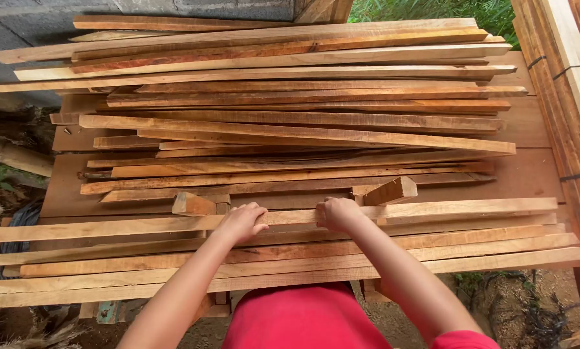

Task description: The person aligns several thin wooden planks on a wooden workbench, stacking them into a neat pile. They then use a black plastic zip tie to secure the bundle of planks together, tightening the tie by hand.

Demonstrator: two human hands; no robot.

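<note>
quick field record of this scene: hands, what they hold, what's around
left hand: gripping the long strip
right hand: gripping the same strip
strip: lies across the near stack, left to right
blocks: two short offcuts just beyond the hands
far pile: loose strips, some askew
table: brown board under everything
right edge: bundled planks

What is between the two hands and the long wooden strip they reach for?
Nothing visible. The left hand and the right hand both rest directly on the long wooden strip, fingers curled over its far edge. Two short wood blocks lie just behind the strip, beyond the hands, not between.
</note>
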